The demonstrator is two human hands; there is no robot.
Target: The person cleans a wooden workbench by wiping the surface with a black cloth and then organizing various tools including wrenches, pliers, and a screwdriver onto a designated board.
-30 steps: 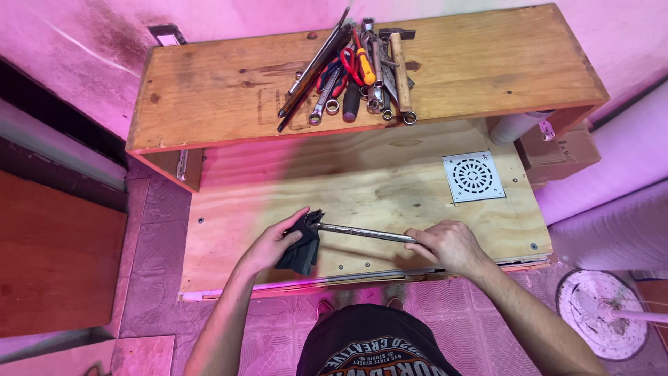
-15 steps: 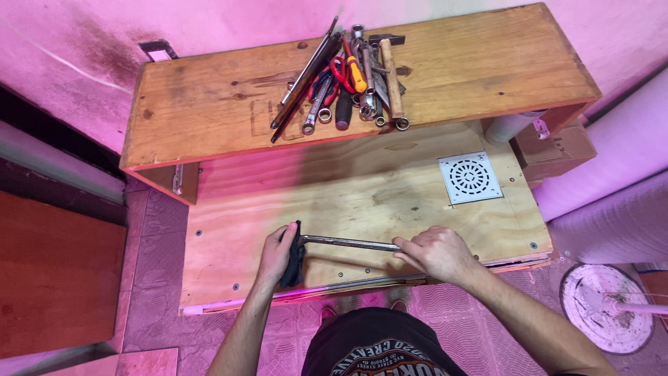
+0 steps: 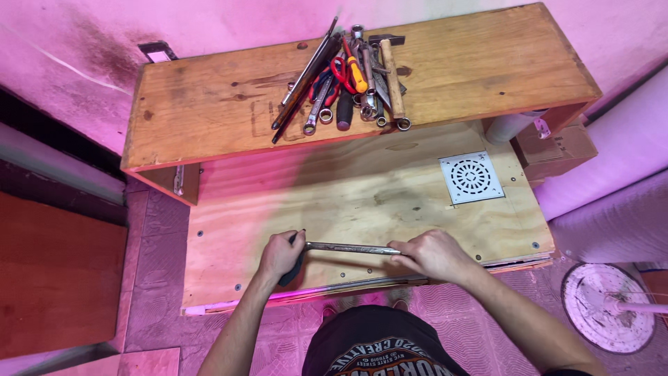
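We see a long metal bar (image 3: 351,248) lying on the lower plywood desk (image 3: 362,188), near its front edge, with its long axis running left to right across our view. Our left hand (image 3: 280,255) is closed around the bar's dark left end; our right hand (image 3: 433,254) grips its right end, fingers (image 3: 407,249) curled over the shaft. Both hands hold it alike, so neither is nearer. Farther back, a square white drain grate (image 3: 471,177) sits flush in the desk at right. On the raised wooden shelf (image 3: 209,104) behind lies a pile of hand tools (image 3: 348,76): wrenches, pliers, a hammer.
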